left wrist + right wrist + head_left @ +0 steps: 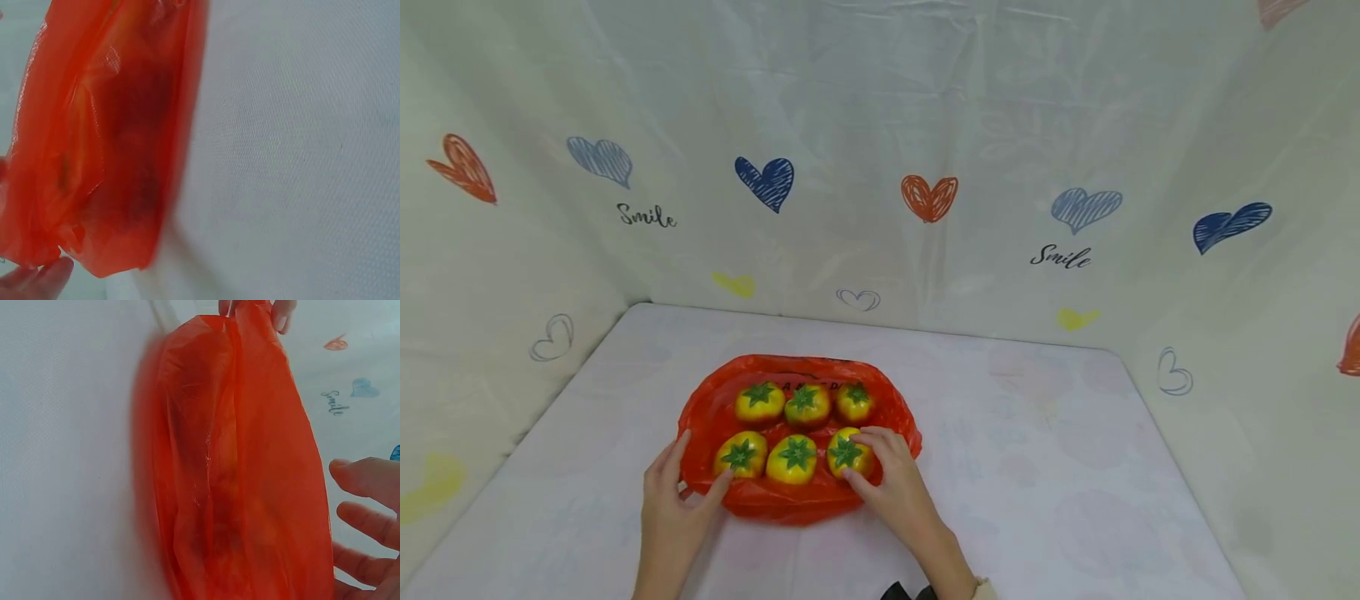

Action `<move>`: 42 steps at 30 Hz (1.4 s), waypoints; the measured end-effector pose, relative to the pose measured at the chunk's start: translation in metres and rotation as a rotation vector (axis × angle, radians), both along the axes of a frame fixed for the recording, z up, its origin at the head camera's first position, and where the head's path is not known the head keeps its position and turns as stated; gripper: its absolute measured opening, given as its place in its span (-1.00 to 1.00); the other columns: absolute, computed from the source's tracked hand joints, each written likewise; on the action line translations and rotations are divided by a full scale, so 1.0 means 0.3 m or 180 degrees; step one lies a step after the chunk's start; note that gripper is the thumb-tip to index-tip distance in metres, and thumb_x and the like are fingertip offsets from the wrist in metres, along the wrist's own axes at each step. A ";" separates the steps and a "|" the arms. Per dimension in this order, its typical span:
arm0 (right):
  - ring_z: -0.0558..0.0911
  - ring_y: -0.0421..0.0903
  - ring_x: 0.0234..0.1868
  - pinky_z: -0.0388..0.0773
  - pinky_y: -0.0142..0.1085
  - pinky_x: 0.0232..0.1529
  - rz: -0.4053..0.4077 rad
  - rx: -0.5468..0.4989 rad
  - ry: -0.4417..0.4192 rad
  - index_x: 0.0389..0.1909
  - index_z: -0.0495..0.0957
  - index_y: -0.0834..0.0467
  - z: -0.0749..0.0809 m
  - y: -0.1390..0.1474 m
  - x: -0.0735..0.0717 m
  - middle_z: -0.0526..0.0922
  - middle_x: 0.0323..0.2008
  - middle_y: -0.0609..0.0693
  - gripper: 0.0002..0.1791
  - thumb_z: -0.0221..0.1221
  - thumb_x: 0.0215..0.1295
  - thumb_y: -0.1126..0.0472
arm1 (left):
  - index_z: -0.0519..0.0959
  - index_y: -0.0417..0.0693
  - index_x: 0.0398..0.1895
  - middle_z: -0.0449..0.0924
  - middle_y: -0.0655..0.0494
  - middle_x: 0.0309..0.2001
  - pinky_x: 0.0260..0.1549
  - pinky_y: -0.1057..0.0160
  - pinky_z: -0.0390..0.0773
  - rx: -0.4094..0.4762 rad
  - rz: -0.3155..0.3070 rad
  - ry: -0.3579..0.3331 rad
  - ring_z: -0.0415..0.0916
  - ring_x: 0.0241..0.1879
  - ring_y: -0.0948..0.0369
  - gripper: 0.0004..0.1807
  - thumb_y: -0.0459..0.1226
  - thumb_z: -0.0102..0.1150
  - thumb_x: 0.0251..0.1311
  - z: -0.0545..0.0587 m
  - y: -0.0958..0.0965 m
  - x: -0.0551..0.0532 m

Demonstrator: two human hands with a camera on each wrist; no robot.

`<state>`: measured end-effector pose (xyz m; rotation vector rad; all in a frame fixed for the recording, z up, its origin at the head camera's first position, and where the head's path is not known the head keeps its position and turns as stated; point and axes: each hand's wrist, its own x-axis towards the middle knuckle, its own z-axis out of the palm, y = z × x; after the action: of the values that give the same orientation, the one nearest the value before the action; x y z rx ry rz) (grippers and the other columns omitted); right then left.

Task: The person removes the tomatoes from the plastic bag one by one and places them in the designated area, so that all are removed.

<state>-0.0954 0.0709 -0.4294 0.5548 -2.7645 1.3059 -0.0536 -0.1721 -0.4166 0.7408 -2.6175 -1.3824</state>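
1. Saw a red plastic bag (797,506) resting mouth-up on the counter (1037,467), slightly nearer its left edge than its right and apart from its back edge.
2. Counted six yellow-and-red fruits (792,459) inside, in two rows of three, with green star-shaped tops upward.
3. Had the bag's left front corner gripped in the left hand (673,500), between bent fingers and thumb, just beside the front-left fruit (741,454).
4. Held the right hand (891,475) over the front-right fruit (841,454), with thumb and fingers parted and grasping nothing; could not tell about contact with the fruit.
5. Noted in the right wrist view the bag's front wall standing up and hiding the fruits, with the right fingertips at its rim.
6. Noticed dark lettering (812,386) on the bag's inner back wall, partly covered.
7. Found a black object (897,592) cut off at the head view's bottom, beside a beige sleeve (985,590).
8. Faced a pale backdrop (880,108) behind the counter, printed with hearts and "Smile".
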 end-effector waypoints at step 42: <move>0.41 -0.02 0.03 0.56 -0.12 0.03 -0.0373 0.0347 -0.0223 0.13 0.34 0.22 -0.102 -0.068 -0.043 0.35 0.02 0.08 -0.35 0.36 0.01 0.16 | 0.03 0.03 0.44 0.06 -0.27 0.29 0.03 -0.15 0.41 -0.0174 0.0097 -0.0265 0.25 0.10 -0.19 -0.13 -0.35 0.25 0.08 -0.103 -0.056 -0.014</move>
<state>-0.1084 0.0504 -0.4601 0.3519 -2.8889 1.1788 -0.0577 -0.1889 -0.4474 0.8447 -2.6828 -1.2936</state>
